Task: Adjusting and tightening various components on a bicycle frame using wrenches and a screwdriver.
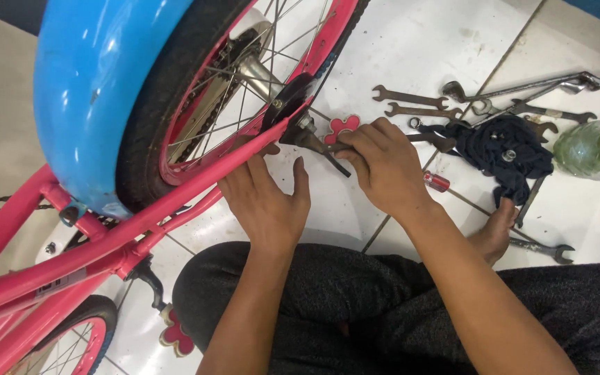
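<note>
A pink child's bicycle lies overturned, its rear wheel point(196, 104) under a blue mudguard point(98, 83). My left hand point(265, 198) rests flat against the pink frame stay point(244, 156) below the wheel, fingers together. My right hand point(383, 163) is closed on a metal spanner point(317, 142), whose head sits at the axle nut beside a black bracket point(289, 97). A pink flower-shaped pedal point(342, 127) shows just behind the tool.
Several spanners point(411, 104) lie on the white tiled floor to the right, with a dark rag point(512, 153), a red-handled tool point(437, 182) and a clear plastic bottle point(595, 149). My bare foot point(494, 232) and dark trousers point(355, 305) are below. A second flower pedal point(175, 333) is lower left.
</note>
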